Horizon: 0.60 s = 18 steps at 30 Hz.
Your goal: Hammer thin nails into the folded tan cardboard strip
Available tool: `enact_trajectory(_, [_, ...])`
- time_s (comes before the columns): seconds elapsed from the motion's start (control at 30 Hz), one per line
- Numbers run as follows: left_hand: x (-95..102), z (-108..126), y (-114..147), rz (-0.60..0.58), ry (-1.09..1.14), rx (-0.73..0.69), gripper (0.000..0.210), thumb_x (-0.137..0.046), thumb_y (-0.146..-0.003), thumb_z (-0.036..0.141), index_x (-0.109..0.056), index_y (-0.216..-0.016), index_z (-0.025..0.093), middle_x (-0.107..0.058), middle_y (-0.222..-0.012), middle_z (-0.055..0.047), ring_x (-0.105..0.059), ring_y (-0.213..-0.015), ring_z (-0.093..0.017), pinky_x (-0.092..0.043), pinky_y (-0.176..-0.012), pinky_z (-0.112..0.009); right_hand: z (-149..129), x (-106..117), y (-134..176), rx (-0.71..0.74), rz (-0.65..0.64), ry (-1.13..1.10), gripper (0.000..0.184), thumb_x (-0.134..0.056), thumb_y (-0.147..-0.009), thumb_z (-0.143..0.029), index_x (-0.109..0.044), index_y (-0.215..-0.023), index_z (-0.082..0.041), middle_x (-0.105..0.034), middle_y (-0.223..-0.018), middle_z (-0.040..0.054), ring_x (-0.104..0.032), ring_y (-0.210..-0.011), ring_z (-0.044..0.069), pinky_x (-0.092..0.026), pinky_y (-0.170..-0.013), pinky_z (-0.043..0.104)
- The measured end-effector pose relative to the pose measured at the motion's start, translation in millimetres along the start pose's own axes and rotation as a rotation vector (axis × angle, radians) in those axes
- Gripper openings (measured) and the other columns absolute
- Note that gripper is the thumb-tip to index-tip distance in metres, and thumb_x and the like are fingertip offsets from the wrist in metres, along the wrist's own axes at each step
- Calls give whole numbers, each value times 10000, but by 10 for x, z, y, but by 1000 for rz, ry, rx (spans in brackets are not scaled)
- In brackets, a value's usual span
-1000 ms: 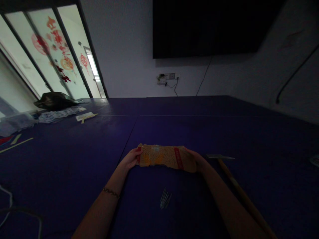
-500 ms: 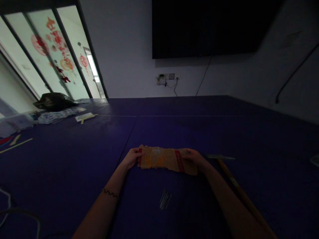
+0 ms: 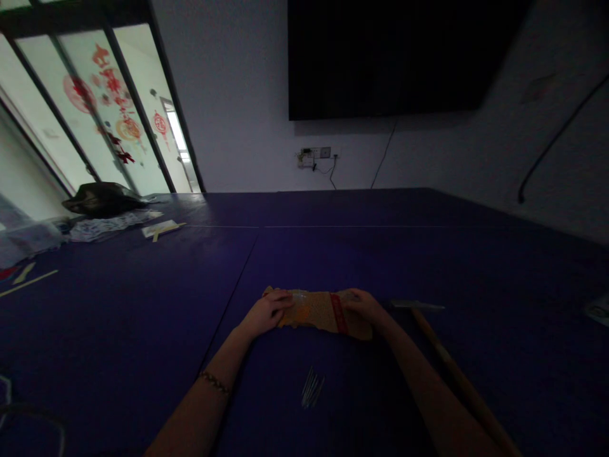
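The flat tan patterned packet with a red band (image 3: 320, 311) lies on the purple bench (image 3: 143, 304); your left hand (image 3: 266, 312) and right hand (image 3: 362, 306) press its ends, each grip flat on it, not clasping.

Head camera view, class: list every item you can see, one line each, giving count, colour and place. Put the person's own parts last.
paper packet: one, tan with red band, table centre
nails: small bundle, silver, nearer than packet
hammer: one, wooden handle, right of packet
table: one, dark blue
black bag: one, far left
screen: one, black, on wall
wall socket: one, white, below screen
left hand: on packet's left end
right hand: on packet's right end
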<state>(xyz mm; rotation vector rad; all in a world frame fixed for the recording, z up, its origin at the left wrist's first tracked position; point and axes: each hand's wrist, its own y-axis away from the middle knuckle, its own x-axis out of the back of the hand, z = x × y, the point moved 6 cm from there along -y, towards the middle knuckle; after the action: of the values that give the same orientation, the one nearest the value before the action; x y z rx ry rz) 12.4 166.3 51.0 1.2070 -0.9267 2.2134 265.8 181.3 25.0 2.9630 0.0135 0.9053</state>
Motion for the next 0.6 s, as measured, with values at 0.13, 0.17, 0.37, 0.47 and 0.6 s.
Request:
enact_trajectory(0.13, [7,21,-17,-11,-19,3,365,-460,-772,106,-635,-1082,186,-559,-1227,-81,-490,-1154,-202,-378,-1000,-396,-183,85,73,105,85,266,261,-605,-720,-180,-624,-975,-128,-688,-918,100,-636,-852,229,-485,-796,399])
enact_trajectory(0.17, [8,29,-23,-16,-26,3,363,-468,-764,103,-640,-1075,181,-559,-1224,-84,-492,-1150,-204,-379,-998,-392,-251,98,102,141,114,332,316,-602,-713,-200,-618,-1018,-117,-677,-970,136,-619,-910,269,-465,-832,436])
enact_trajectory(0.37, [0,87,-42,7,-86,22,384,-458,-734,72,-655,-1048,171,-569,-1195,-94,-500,-1128,-219,-390,-988,-396,-719,-190,298,433,149,588,470,-499,-789,-251,-519,-1222,-67,-500,-1309,182,-380,-1254,301,-291,-1051,433])
enact_trajectory(0.47, [-14,102,-31,27,-94,26,398,-458,-713,65,-656,-1042,171,-563,-1202,-96,-493,-1129,-226,-387,-992,-409,-796,-497,375,552,64,632,478,-453,-834,-302,-488,-1264,-96,-495,-1338,132,-372,-1275,252,-303,-1060,399])
enact_trajectory(0.6, [-27,92,-16,41,-76,35,410,-450,-699,66,-658,-1036,172,-562,-1209,-93,-493,-1132,-224,-391,-992,-408,-717,-705,398,603,4,660,483,-377,-868,-313,-471,-1280,-79,-501,-1330,147,-414,-1250,271,-314,-1046,450])
